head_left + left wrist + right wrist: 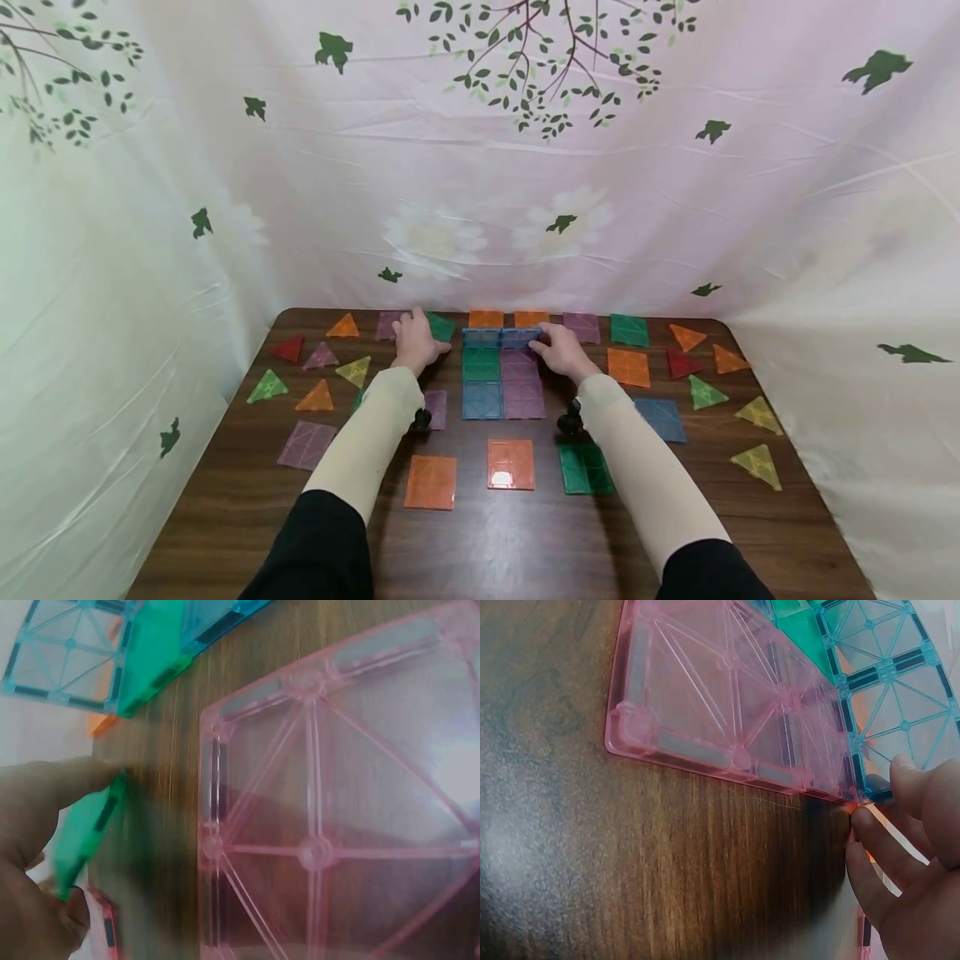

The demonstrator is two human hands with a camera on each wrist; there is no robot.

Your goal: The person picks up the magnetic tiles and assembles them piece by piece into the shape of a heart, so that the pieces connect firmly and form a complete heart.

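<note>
My left hand [417,342] pinches a green square magnetic tile [88,825] left of a joined block of tiles, tilted in the left wrist view. The block lies flat: a green tile [481,364], a blue tile [482,400] and two purple tiles [522,398], which look pink in the wrist views. Along its far edge two blue square tiles [904,724] stand upright, side by side. With thumb and fingers on either side, my right hand [564,350] holds the lower outer corner of the right upright tile.
Behind the upright tiles lie orange squares [487,318]. Triangles, such as a red one [288,348] and a yellow one [759,467], are spread along both sides of the brown table [517,550]. Nearer me lie orange squares [431,482] and a green square [585,468]. A patterned curtain [480,192] hangs behind.
</note>
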